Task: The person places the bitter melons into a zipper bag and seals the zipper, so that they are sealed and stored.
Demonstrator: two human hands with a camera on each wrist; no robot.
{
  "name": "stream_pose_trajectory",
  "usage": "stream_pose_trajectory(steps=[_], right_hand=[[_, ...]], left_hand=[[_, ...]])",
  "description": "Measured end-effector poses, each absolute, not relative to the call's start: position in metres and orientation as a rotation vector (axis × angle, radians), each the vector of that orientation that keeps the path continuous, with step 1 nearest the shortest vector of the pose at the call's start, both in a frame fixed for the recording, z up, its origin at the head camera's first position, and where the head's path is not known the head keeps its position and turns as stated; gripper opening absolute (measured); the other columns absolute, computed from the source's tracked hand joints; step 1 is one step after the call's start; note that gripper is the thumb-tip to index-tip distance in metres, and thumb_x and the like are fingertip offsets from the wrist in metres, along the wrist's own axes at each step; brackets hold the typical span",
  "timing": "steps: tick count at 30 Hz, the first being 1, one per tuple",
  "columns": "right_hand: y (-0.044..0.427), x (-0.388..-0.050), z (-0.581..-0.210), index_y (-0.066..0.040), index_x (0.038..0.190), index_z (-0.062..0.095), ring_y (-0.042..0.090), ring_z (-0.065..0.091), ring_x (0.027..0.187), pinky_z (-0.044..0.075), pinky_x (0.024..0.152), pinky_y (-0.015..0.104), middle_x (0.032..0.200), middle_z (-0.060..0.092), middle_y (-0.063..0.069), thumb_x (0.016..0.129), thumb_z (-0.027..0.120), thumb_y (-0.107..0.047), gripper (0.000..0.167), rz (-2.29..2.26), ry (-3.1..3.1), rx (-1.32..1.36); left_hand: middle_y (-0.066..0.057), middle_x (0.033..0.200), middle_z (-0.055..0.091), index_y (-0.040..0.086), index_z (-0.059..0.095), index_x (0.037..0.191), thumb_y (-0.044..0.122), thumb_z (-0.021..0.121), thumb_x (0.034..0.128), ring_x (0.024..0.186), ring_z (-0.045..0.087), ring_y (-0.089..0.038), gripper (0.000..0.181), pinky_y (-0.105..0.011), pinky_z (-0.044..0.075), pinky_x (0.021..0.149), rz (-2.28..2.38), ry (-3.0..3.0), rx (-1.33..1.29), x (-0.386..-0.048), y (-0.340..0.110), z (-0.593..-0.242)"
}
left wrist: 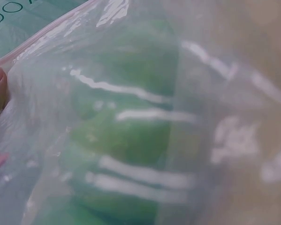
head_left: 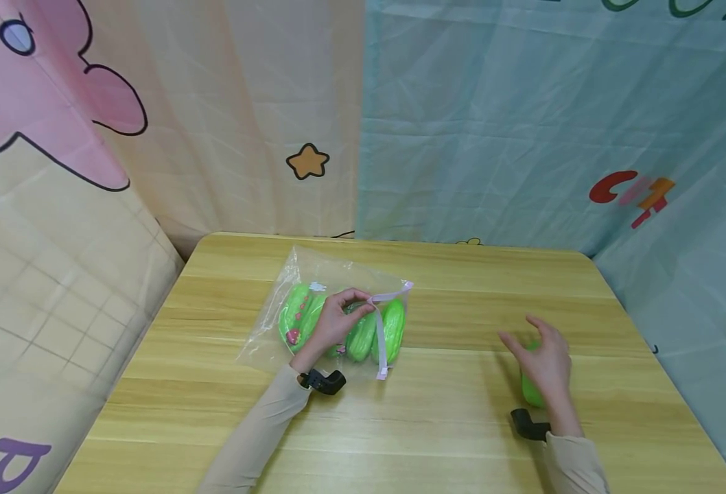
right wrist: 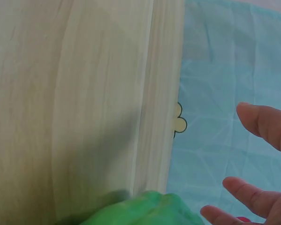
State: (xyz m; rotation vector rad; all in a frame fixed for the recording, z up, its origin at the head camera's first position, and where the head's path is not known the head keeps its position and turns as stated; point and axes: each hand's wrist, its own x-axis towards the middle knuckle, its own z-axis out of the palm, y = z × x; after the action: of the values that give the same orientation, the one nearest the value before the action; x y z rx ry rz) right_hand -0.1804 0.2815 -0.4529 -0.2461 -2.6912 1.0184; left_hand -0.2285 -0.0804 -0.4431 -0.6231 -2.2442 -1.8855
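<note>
A clear plastic zip bag [head_left: 264,336] lies on the table, left of centre, with several long green cucumber-like pieces [head_left: 394,329] side by side inside. The thumb and fingers of my left hand [head_left: 332,321] pinch the bag at its lilac zip strip [head_left: 381,343]. In the left wrist view the bag [left wrist: 117,103] fills most of the picture, and the green inside is blurred. My right hand [head_left: 551,363] hovers with thumb and fingers spread above another green piece [head_left: 531,392], partly hidden beneath it. The right wrist view catches that green piece [right wrist: 145,211] apart from the fingers [right wrist: 255,194].
A light wooden table [head_left: 437,425] carries everything. Printed curtains [head_left: 493,123] hang behind its far edge and along both sides. Each wrist wears a black camera mount [head_left: 329,381].
</note>
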Motion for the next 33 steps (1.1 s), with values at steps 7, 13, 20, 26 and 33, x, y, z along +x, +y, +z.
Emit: stream_pose_trajectory(steps=[7, 13, 20, 26, 33], right_hand=[[0.289, -0.177, -0.454, 0.005, 0.142, 0.032, 0.052, 0.026, 0.125, 0.028, 0.095, 0.063, 0.139, 0.03, 0.035, 0.084, 0.067, -0.049, 0.087, 0.982, -2.844, -0.385], [0.294, -0.174, -0.455, 0.006, 0.143, 0.026, 0.054, 0.025, 0.124, 0.031, 0.091, 0.066, 0.138, 0.025, 0.039, 0.083, 0.063, -0.058, 0.095, 0.928, -2.944, -0.47], [0.298, -0.169, -0.454, 0.011, 0.143, 0.018, 0.058, 0.025, 0.118, 0.031, 0.089, 0.067, 0.134, 0.018, 0.045, 0.083, 0.061, -0.06, 0.102, 0.976, -3.01, -0.492], [0.301, -0.168, -0.455, 0.014, 0.142, 0.013, 0.058, 0.027, 0.116, 0.031, 0.091, 0.066, 0.133, 0.016, 0.047, 0.084, 0.063, -0.056, 0.104, 1.011, -3.044, -0.49], [0.3, -0.167, -0.455, 0.017, 0.14, 0.011, 0.057, 0.033, 0.11, 0.035, 0.087, 0.065, 0.128, 0.019, 0.048, 0.084, 0.063, -0.056, 0.105, 1.036, -3.051, -0.513]], left_hand=[[-0.021, 0.095, 0.067, -0.01, 0.064, 0.094, -0.002, 0.068, 0.0843, 0.091, 0.062, -0.025, 0.013, -0.042, 0.047, 0.09, -1.881, -2.224, -0.636, -0.228, -0.08, -0.443], [-0.02, 0.095, 0.067, -0.009, 0.065, 0.094, -0.001, 0.068, 0.0846, 0.092, 0.062, -0.024, 0.014, -0.04, 0.047, 0.09, -1.888, -2.219, -0.647, -0.23, -0.08, -0.445], [-0.021, 0.096, 0.067, -0.009, 0.065, 0.095, -0.001, 0.068, 0.0852, 0.093, 0.062, -0.027, 0.014, -0.041, 0.046, 0.091, -1.906, -2.213, -0.65, -0.23, -0.081, -0.446], [-0.021, 0.095, 0.067, -0.01, 0.065, 0.095, -0.001, 0.068, 0.0851, 0.092, 0.061, -0.024, 0.013, -0.039, 0.046, 0.091, -1.905, -2.21, -0.65, -0.23, -0.081, -0.446], [-0.021, 0.095, 0.067, -0.01, 0.065, 0.095, -0.001, 0.068, 0.0849, 0.091, 0.062, -0.024, 0.013, -0.04, 0.046, 0.091, -1.903, -2.209, -0.649, -0.23, -0.081, -0.446]])
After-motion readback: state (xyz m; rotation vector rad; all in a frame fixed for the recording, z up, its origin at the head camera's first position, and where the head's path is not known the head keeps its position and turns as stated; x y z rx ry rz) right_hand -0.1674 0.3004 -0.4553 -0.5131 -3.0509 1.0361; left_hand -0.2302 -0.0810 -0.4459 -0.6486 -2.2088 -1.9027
